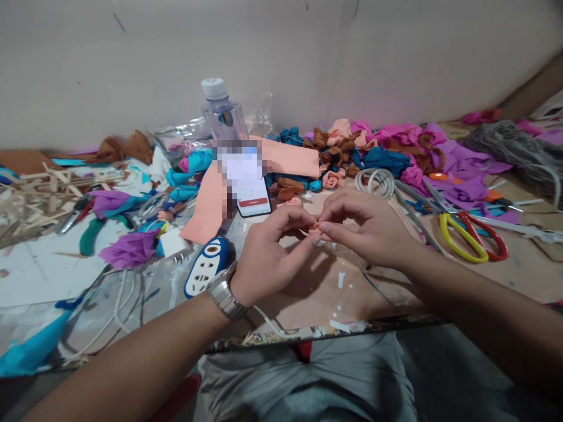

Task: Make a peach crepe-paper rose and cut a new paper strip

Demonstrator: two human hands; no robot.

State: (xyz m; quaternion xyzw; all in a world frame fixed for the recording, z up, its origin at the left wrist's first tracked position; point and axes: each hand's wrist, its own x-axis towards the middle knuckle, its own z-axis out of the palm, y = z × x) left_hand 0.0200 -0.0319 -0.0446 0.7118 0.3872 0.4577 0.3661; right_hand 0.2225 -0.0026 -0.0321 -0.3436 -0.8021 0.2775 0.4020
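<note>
Between the fingertips of both hands is a small peach crepe paper piece point(315, 228), mostly covered by the fingers. My left hand point(275, 252), with a metal watch point(227, 295) on the wrist, pinches it from the left. My right hand point(367, 225) pinches it from the right with thumb and forefinger. Both hands are just above the brown tabletop point(303, 308). Behind them a phone point(253, 196) leans upright, partly blurred out, with peach paper strips point(206, 208) around it. A peach paper rose point(333, 179) lies beyond the right hand.
A power strip point(206, 266) and white charger point(173, 241) sit left of my hands. Red-and-yellow-handled scissors point(470, 237) lie right, near a coiled white cable point(375, 183). A bottle point(223, 117) stands behind the phone. Wooden sticks point(48, 184) and coloured paper flowers point(396, 155) crowd the back.
</note>
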